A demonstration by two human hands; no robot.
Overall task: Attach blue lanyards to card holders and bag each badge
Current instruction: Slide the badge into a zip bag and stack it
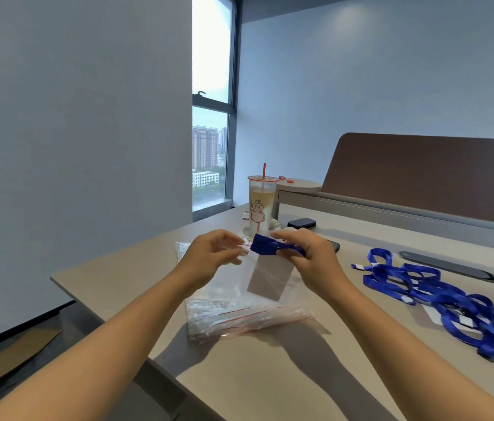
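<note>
Bagging a finished badge – mid-frame, above the desk

Right hand (309, 256) clenched round a bunched blue lanyard (265, 245), card holder (270, 276) dangling below it, probably gathered small to pass a bag mouth; left hand (212, 253) pinching the top edge of a clear zip bag (233, 270), apparently holding it open just left of the bundle – badge seemingly not yet fully in. Spare zip bags (239, 320) lying on the desk (285, 375) beneath, close for the next round; loose lanyards (452, 305) heaped at right of frame, within reach; drink cup (259, 205) standing behind the hands
</note>
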